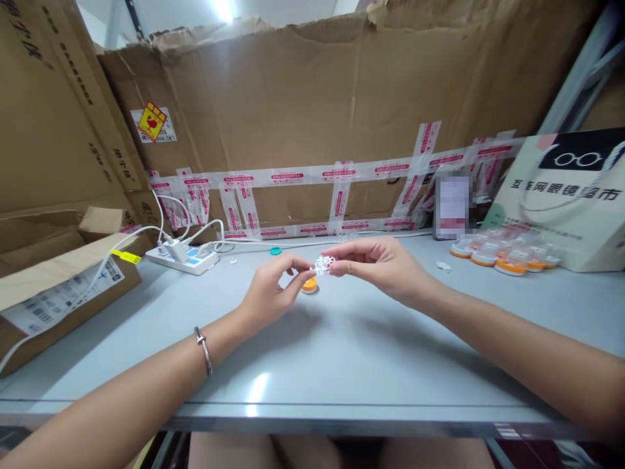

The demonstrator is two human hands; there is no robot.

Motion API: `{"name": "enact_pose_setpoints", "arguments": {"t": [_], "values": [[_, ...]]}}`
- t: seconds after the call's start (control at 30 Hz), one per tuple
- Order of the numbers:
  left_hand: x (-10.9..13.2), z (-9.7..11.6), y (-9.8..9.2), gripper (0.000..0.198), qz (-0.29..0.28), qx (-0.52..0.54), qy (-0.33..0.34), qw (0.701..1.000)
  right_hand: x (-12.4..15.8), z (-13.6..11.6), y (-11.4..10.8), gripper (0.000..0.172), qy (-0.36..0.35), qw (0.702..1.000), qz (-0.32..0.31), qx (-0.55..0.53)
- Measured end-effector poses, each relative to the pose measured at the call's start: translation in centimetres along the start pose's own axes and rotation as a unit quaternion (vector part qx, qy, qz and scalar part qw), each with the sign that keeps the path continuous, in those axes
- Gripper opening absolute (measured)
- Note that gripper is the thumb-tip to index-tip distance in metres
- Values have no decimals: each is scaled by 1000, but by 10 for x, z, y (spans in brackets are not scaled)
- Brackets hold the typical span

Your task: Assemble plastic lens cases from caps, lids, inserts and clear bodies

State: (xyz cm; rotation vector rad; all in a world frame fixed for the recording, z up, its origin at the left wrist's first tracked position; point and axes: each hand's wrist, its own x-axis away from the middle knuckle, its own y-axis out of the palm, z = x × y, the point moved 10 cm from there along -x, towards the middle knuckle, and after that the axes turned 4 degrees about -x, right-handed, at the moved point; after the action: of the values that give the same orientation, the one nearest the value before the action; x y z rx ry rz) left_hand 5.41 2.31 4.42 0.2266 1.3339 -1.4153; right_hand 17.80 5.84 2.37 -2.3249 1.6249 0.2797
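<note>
A small white openwork plastic piece [323, 264] is held up between both hands over the middle of the table. My left hand [276, 283] pinches its left side between thumb and fingers. From the right, my right hand [378, 266] pinches the same piece with thumb and forefinger. Behind and just below the left fingertips, an orange round item with a white base [310, 285] rests on the table. A green disc [276, 251] lies farther back, and a little white bit [233, 261] lies to its left.
An open cardboard box [63, 286] and a power strip [183, 258] stand at left. Several orange-based clear containers [511, 267], a phone [452, 207], a paper bag [561, 208] and a clear scrap [444, 266] are at right. Large cardboard [293, 111] closes the back.
</note>
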Motion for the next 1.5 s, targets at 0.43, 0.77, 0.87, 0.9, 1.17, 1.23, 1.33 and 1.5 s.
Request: {"name": "enact_pose_setpoints", "arguments": {"t": [0.43, 0.77, 0.87, 0.9, 1.17, 1.23, 1.33, 1.5], "values": [[0, 8, -12, 3, 49, -2, 12, 999, 8, -29, 3, 19, -157, 981, 22, 114], [2, 5, -11, 5, 49, -8, 5, 999, 9, -17, 9, 25, -84, 994, -25, 60], [2, 5, -10, 5, 48, -10, 7, 999, 8, -10, 11, 25, -57, 997, -39, 34], [2, 5, -10, 5, 48, -9, 10, 999, 7, -7, 11, 26, -46, 998, -43, 21], [4, 6, -7, 7, 38, 4, 31, 999, 6, 7, 15, 23, 18, 997, -66, -42], [5, 8, -6, 7, 37, 1, 43, 998, 6, 8, 16, 22, 24, 996, -71, -57], [5, 12, -6, 8, 35, -5, 68, 997, 6, 9, 15, 24, 36, 994, -69, -71], [5, 18, -6, 7, 27, -1, 89, 996, 6, 13, 15, 25, 57, 993, -66, -82]]}}
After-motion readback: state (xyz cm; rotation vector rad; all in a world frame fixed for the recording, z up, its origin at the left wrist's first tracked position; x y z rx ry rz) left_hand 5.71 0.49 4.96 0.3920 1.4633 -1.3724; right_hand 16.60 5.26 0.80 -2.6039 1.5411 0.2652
